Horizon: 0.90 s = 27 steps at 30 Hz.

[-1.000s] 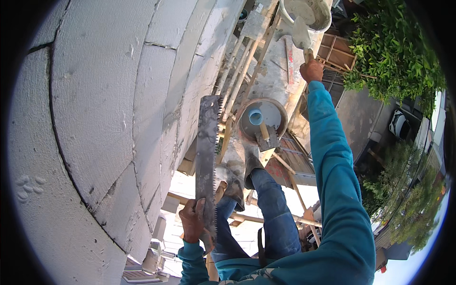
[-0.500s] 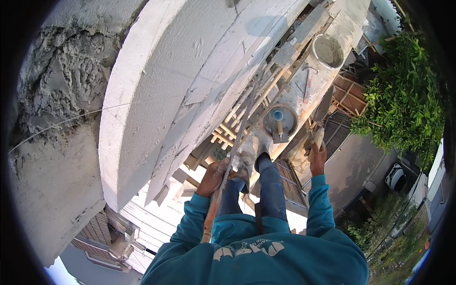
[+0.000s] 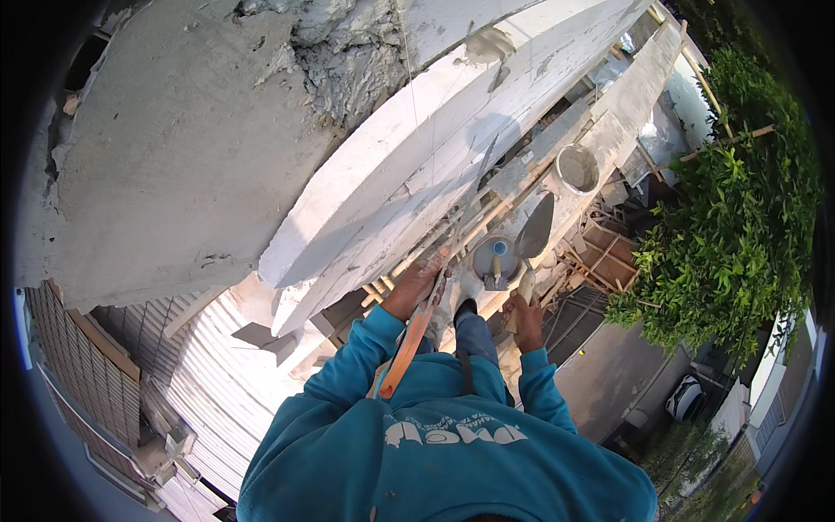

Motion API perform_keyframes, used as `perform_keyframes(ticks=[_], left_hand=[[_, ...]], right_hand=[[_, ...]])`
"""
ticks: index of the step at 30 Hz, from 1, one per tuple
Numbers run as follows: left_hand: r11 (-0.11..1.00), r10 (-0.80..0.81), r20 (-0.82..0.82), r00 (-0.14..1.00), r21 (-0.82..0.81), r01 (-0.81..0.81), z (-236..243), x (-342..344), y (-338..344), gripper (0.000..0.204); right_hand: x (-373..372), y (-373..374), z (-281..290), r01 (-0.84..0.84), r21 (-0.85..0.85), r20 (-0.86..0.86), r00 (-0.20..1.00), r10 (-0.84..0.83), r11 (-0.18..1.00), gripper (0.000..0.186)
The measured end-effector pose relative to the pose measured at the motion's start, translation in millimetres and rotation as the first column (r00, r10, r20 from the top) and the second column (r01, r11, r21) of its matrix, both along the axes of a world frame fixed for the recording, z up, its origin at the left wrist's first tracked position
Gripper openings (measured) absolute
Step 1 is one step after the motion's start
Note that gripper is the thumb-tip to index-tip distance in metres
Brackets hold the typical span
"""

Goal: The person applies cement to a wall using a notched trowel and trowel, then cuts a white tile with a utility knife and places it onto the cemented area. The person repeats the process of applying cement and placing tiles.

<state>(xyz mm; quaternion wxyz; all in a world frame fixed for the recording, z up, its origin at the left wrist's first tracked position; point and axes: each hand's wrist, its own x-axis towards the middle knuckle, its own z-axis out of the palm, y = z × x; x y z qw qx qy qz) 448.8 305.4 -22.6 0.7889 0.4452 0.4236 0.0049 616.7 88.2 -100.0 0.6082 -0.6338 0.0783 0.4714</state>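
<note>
My left hand (image 3: 417, 284) is closed around a long narrow straightedge (image 3: 409, 355). Its near end is worn orange and the rest is grey with mortar, slanting up and away past a pale wall. In my right hand (image 3: 524, 322) is a trowel (image 3: 536, 228), gripped by its light handle, its pointed grey blade upward and away from me. Between and beyond my hands stands a round bucket (image 3: 479, 261) with a blue-topped tool (image 3: 499, 250) in it. Farther along the planks is a second bucket (image 3: 577, 169) holding grey mortar.
A curved white ledge (image 3: 348, 187) with rough concrete (image 3: 209, 157) above fills the left side. I stand on narrow scaffold planks (image 3: 609, 130), with a drop to roofs (image 3: 217, 365) and ground below. A leafy tree (image 3: 713, 209) crowds the right.
My right hand has come inward to the left, and the trowel's blade now shows in full, pointing away. The straightedge stays in my left hand. The view has swung, showing more concrete.
</note>
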Motion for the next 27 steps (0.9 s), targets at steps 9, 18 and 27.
perform_keyframes(ticks=[9,18,27], left_hand=[[0.945,-0.078,-0.04,0.996,0.315,0.087,-22,-12,7,0.06],[0.992,-0.023,0.03,0.999,0.128,0.019,-2,-24,4,0.051],[0.998,0.028,0.016,0.999,-0.057,-0.027,43,-28,1,0.05]], right_hand=[[-6,11,52,-0.044,0.035,0.094,0.995,0.04,0.998,0.019],[-29,9,67,-0.051,0.089,0.024,0.999,0.049,0.995,0.019],[-44,10,84,-0.063,0.168,0.075,0.996,0.051,0.984,0.017]])
